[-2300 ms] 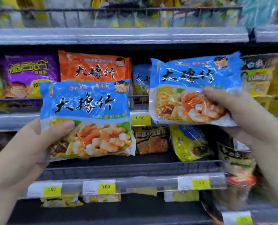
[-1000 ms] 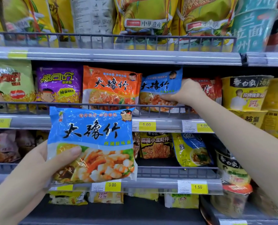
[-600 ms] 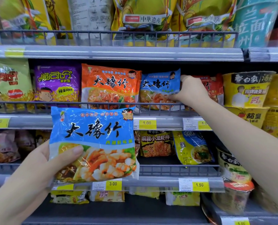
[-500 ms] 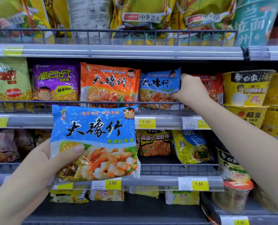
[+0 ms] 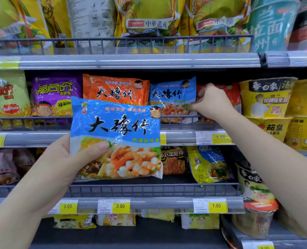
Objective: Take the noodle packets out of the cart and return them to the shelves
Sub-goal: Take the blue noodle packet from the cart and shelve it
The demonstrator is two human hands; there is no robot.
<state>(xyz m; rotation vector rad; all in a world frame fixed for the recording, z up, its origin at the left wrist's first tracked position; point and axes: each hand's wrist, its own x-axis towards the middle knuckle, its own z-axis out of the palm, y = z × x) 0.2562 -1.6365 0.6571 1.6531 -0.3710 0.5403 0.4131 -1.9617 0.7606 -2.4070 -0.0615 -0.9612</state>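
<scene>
At the centre of a shop's shelving, the person's left hand (image 5: 59,159) comes in from 7 o'clock and grips a blue noodle packet (image 5: 115,139) with a shrimp picture. It holds the packet by the lower left corner, with the thumb flat across the front and the fingers behind. The packet is upright in the air in front of the middle shelf (image 5: 181,136), overlapping the bottom of an orange noodle packet (image 5: 115,90) behind it.

At 2 o'clock from it, a second blue noodle packet (image 5: 172,97) of the same design stands on the middle shelf behind the wire rail, just beside the orange one. The right hand (image 5: 212,103), reaching in from 4 o'clock, curls its fingers onto that packet's right edge and pinches it. A red packet (image 5: 236,94) is partly hidden behind this hand.

A purple snack packet (image 5: 55,96) stands at 9 o'clock from the orange one. Yellow noodle bowls (image 5: 267,99) are stacked at 3 o'clock. Yellow price tags (image 5: 220,137) line the shelf edges.
</scene>
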